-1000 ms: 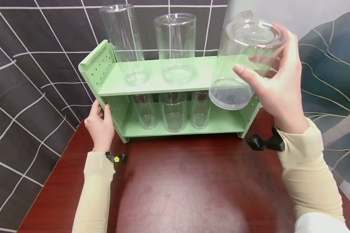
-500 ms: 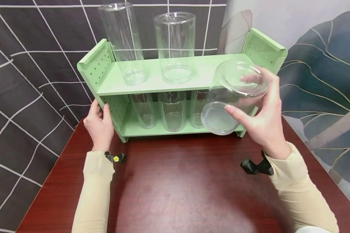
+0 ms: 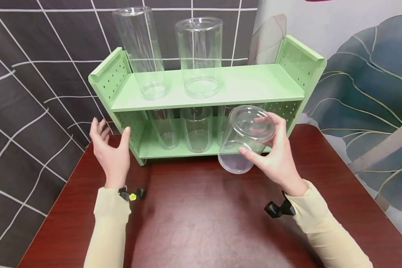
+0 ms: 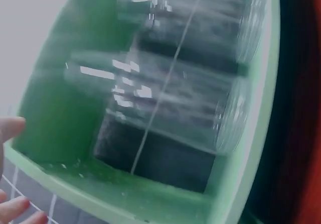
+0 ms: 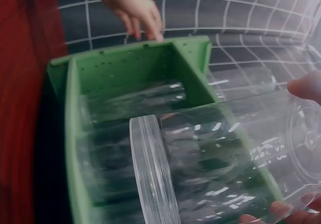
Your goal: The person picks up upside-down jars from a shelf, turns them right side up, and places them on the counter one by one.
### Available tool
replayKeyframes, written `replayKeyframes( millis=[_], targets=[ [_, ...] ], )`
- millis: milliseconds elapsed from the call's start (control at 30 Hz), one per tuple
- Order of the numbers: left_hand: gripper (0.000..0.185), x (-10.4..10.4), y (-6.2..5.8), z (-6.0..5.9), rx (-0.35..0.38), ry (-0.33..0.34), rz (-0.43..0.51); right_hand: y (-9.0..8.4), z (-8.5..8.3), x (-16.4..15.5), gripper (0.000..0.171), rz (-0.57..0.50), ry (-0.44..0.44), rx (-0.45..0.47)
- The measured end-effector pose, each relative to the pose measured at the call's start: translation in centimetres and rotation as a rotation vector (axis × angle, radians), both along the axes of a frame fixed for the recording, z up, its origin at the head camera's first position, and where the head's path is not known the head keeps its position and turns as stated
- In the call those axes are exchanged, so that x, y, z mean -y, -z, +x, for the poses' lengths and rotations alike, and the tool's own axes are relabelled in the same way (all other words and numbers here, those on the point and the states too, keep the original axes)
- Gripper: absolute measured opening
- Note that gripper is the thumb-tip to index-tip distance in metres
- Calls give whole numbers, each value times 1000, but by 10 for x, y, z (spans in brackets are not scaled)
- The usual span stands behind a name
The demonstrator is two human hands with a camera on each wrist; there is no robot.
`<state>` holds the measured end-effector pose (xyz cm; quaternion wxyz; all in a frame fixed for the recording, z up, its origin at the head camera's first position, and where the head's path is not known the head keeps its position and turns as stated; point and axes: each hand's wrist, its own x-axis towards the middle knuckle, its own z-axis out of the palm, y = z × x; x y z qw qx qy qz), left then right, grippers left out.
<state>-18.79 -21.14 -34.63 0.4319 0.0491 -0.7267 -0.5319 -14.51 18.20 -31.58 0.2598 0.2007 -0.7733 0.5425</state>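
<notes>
Head view, centre of frame: clear plastic jar (image 3: 246, 139) held tilted just above the dark red table (image 3: 204, 230), wider lidded end low and toward the camera, flat base up and toward the green two-tier shelf (image 3: 221, 89). Gripped by the right hand (image 3: 276, 156), thumb across the near wall, fingers curled round the far side and showing through the plastic. Looked light and thin-walled, smooth enough to slip, probably prone to flexing or cracking if squeezed hard. Best taken round the mid-body or under the rim band of the lid (image 5: 153, 174), not by the bare base. Right wrist bent slightly, forearm rising from lower right in a beige sleeve.

Left of centre: left hand (image 3: 110, 149) hung free beside the shelf's left end panel, fingers spread and loose, grasping nothing, palm turned toward the shelf. Appeared close to the panel without touching it.

Upper part of frame: two tall clear cylinders (image 3: 201, 56) stood upright on the top tier. Lower tier: shorter clear jars (image 3: 197, 128) stood in a row, the held jar just in front of the rightmost.
</notes>
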Motion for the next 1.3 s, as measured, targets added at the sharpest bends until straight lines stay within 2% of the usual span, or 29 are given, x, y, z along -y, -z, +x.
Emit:
replayKeyframes(
  millis=[100, 167, 233, 300, 400, 500, 600, 733, 833, 1000, 1100, 1200, 1300],
  targets=[
    [78, -13, 7, 16, -74, 23, -32, 9, 0, 4, 99, 11, -18, 34],
    [77, -24, 13, 25, -88, 98, -71, 14, 1, 7, 98, 13, -35, 61],
    [78, -38, 19, 33, -73, 205, -130, 17, 2, 11, 97, 1, -60, 85],
    [84, -52, 24, 41, -14, 320, -202, 20, 3, 17, 96, -25, -104, 104],
    [99, -72, 33, 50, 114, 475, -328, 24, 5, 26, 95, -75, -191, 120],
    [115, -89, 43, 57, 226, 588, -442, 28, 8, 37, 95, -86, -259, 109],
    [124, -102, 52, 59, 267, 666, -477, 32, 10, 46, 95, -66, -294, 79],
    [122, -110, 62, 58, 255, 706, -451, 36, 13, 56, 95, -68, -332, 58],
    [117, -110, 66, 57, 235, 704, -429, 38, 13, 60, 95, -91, -359, 61],
    [111, -103, 64, 56, 206, 684, -380, 38, 13, 59, 94, -104, -361, 53],
    [111, -96, 59, 53, 133, 663, -360, 37, 11, 55, 90, -101, -358, 58],
    [111, -90, 53, 49, 22, 659, -332, 39, 7, 48, 83, -107, -358, 94],
    [111, -86, 46, 47, -78, 689, -269, 43, 2, 42, 76, -97, -354, 139]
  ],
)
